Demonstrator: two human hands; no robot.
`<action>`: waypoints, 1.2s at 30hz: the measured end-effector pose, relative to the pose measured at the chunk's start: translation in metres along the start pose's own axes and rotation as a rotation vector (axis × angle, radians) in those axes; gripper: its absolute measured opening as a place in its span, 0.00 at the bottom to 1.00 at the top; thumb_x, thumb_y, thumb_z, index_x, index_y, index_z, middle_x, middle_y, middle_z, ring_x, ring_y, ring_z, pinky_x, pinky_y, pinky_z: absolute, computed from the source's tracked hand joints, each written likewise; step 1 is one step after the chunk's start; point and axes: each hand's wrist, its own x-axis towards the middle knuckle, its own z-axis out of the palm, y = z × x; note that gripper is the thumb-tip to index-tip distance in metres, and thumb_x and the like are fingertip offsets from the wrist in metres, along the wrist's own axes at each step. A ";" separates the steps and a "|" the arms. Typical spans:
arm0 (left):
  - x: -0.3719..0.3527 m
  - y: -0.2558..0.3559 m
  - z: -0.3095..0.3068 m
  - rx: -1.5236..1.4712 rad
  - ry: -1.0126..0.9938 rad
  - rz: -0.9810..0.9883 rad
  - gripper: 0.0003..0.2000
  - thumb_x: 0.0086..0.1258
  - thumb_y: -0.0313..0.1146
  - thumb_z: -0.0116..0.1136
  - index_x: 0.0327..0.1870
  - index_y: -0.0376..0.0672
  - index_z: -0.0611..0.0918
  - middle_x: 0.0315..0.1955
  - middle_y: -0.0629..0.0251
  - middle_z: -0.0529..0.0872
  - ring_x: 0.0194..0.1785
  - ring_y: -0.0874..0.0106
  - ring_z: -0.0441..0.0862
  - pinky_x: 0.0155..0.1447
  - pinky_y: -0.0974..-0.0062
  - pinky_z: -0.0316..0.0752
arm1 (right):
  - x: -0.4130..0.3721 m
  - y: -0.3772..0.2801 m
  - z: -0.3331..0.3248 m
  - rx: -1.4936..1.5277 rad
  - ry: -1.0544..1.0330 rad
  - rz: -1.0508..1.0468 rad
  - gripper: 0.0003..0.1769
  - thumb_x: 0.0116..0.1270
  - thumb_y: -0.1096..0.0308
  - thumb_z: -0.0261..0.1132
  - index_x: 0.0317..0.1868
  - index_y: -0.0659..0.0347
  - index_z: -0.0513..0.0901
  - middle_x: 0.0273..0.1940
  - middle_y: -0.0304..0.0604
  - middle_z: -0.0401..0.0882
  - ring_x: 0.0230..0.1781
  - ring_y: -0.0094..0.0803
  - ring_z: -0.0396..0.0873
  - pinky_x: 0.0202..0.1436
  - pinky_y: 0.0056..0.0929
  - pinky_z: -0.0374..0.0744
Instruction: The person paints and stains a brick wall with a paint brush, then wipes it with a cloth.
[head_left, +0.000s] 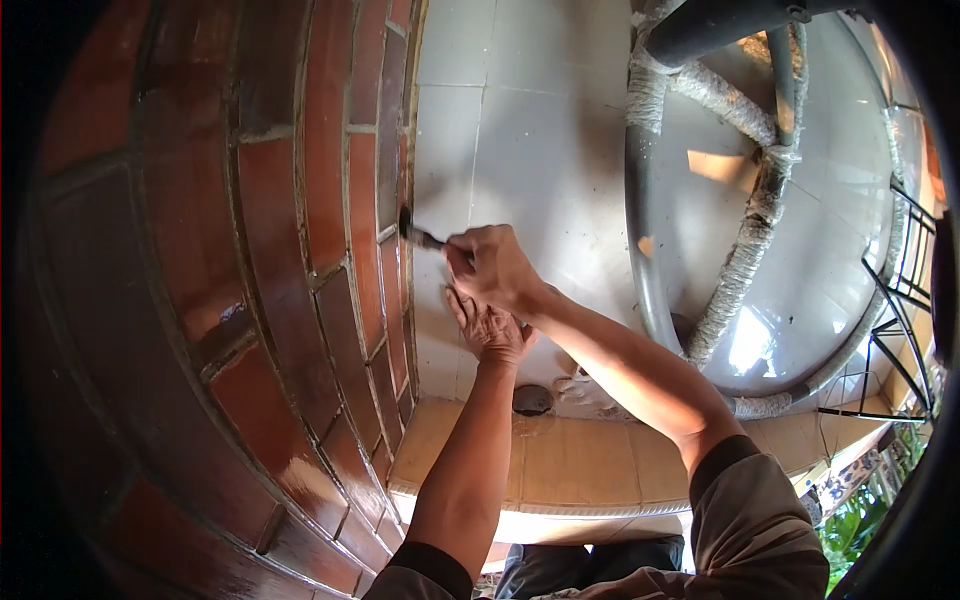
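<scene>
My right hand (492, 268) is closed round the handle of a small paintbrush (427, 240). The dark bristles touch the joint where the red brick wall (330, 200) meets the white tiled surface (540, 190). Just below it, my left hand (494, 332) lies on the tiles with its fingers stretched out, partly overlapped by my right hand. It seems to hold nothing. Most of the brush handle is hidden in my right fist.
A grey tubular metal frame (642, 200) with whitish wrapping stands on the right. A round dark hole (532, 400) lies near my left wrist. Tan edge tiles (570, 465) run along the front. A black wire rack (890, 330) is at far right.
</scene>
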 end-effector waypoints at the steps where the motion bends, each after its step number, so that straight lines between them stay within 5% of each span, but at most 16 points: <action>1: 0.001 0.002 0.001 0.007 0.013 0.003 0.56 0.52 0.62 0.64 0.76 0.36 0.49 0.77 0.41 0.48 0.80 0.43 0.43 0.80 0.43 0.33 | 0.008 0.000 -0.011 -0.041 0.012 -0.036 0.06 0.55 0.73 0.60 0.24 0.61 0.83 0.23 0.55 0.79 0.21 0.46 0.78 0.28 0.41 0.76; 3: 0.006 0.006 -0.005 -0.120 0.283 0.095 0.51 0.61 0.62 0.57 0.77 0.37 0.50 0.75 0.41 0.53 0.79 0.43 0.47 0.78 0.40 0.38 | 0.052 -0.002 -0.042 -0.124 0.037 -0.115 0.09 0.58 0.71 0.59 0.26 0.59 0.85 0.26 0.54 0.81 0.23 0.46 0.81 0.30 0.39 0.79; 6: 0.007 0.008 -0.007 -0.158 0.267 0.088 0.48 0.64 0.60 0.56 0.77 0.37 0.51 0.76 0.42 0.51 0.79 0.43 0.47 0.77 0.40 0.38 | 0.158 -0.019 -0.098 -0.486 0.221 -0.059 0.14 0.61 0.61 0.57 0.31 0.57 0.88 0.31 0.54 0.85 0.36 0.52 0.84 0.43 0.40 0.83; 12: 0.006 0.004 -0.004 -0.165 0.254 0.084 0.49 0.66 0.63 0.53 0.79 0.39 0.48 0.79 0.46 0.47 0.81 0.46 0.42 0.78 0.42 0.35 | 0.260 -0.010 -0.119 -0.223 0.688 0.007 0.14 0.60 0.62 0.58 0.26 0.61 0.87 0.32 0.52 0.86 0.35 0.50 0.85 0.44 0.39 0.83; 16: 0.008 0.005 -0.005 -0.168 0.243 0.084 0.49 0.64 0.61 0.56 0.77 0.38 0.50 0.78 0.44 0.48 0.80 0.44 0.44 0.78 0.40 0.37 | 0.185 -0.013 -0.080 -0.027 0.480 0.045 0.16 0.63 0.60 0.62 0.26 0.65 0.83 0.20 0.55 0.76 0.19 0.36 0.73 0.32 0.37 0.76; 19: 0.005 0.005 -0.006 -0.164 0.239 0.086 0.49 0.63 0.59 0.57 0.77 0.37 0.51 0.77 0.43 0.48 0.79 0.43 0.45 0.77 0.40 0.37 | 0.116 -0.005 -0.065 0.044 0.245 0.067 0.12 0.63 0.67 0.63 0.24 0.65 0.82 0.17 0.50 0.70 0.19 0.22 0.64 0.27 0.31 0.71; 21: 0.008 0.006 -0.005 -0.163 0.245 0.088 0.49 0.63 0.60 0.57 0.77 0.36 0.51 0.77 0.42 0.49 0.79 0.43 0.45 0.77 0.40 0.37 | 0.111 -0.001 -0.069 -0.004 0.348 -0.091 0.12 0.64 0.67 0.63 0.25 0.66 0.83 0.16 0.49 0.71 0.18 0.22 0.68 0.26 0.32 0.72; 23: 0.006 0.006 -0.006 -0.162 0.240 0.085 0.48 0.63 0.60 0.56 0.77 0.36 0.51 0.77 0.42 0.49 0.79 0.43 0.45 0.77 0.40 0.37 | 0.148 -0.022 -0.099 0.010 0.519 -0.005 0.15 0.61 0.65 0.60 0.20 0.67 0.80 0.19 0.57 0.75 0.17 0.43 0.73 0.31 0.37 0.76; 25: 0.004 0.006 -0.006 -0.167 0.238 0.081 0.48 0.64 0.60 0.56 0.77 0.36 0.52 0.77 0.42 0.50 0.79 0.43 0.46 0.77 0.40 0.37 | 0.210 -0.021 -0.122 -0.104 0.741 -0.081 0.16 0.61 0.64 0.61 0.20 0.67 0.80 0.21 0.56 0.78 0.22 0.50 0.78 0.32 0.38 0.77; 29: 0.006 0.006 -0.006 -0.182 0.263 0.091 0.47 0.64 0.60 0.56 0.76 0.36 0.53 0.77 0.42 0.51 0.79 0.43 0.47 0.77 0.40 0.38 | 0.252 -0.013 -0.106 -0.169 0.649 -0.087 0.15 0.62 0.62 0.61 0.24 0.64 0.84 0.28 0.56 0.82 0.32 0.56 0.81 0.39 0.42 0.81; 32: 0.007 0.006 -0.007 -0.190 0.273 0.100 0.47 0.64 0.60 0.56 0.76 0.37 0.53 0.77 0.42 0.51 0.79 0.42 0.47 0.77 0.40 0.38 | 0.184 0.004 -0.079 -0.146 0.409 -0.049 0.14 0.63 0.62 0.61 0.27 0.64 0.84 0.24 0.58 0.80 0.23 0.53 0.79 0.32 0.40 0.78; 35: 0.006 0.007 -0.008 -0.173 0.254 0.080 0.48 0.64 0.60 0.56 0.77 0.37 0.52 0.77 0.42 0.51 0.79 0.42 0.47 0.77 0.40 0.38 | 0.105 -0.001 -0.078 -0.077 0.134 -0.110 0.11 0.63 0.68 0.63 0.25 0.66 0.82 0.19 0.50 0.77 0.18 0.27 0.71 0.29 0.35 0.75; 36: 0.006 0.007 -0.007 -0.176 0.256 0.084 0.48 0.64 0.60 0.56 0.77 0.38 0.52 0.77 0.42 0.51 0.79 0.42 0.47 0.77 0.40 0.38 | 0.108 -0.001 -0.083 -0.060 0.240 -0.142 0.12 0.64 0.68 0.63 0.25 0.67 0.81 0.18 0.51 0.76 0.18 0.26 0.70 0.28 0.35 0.74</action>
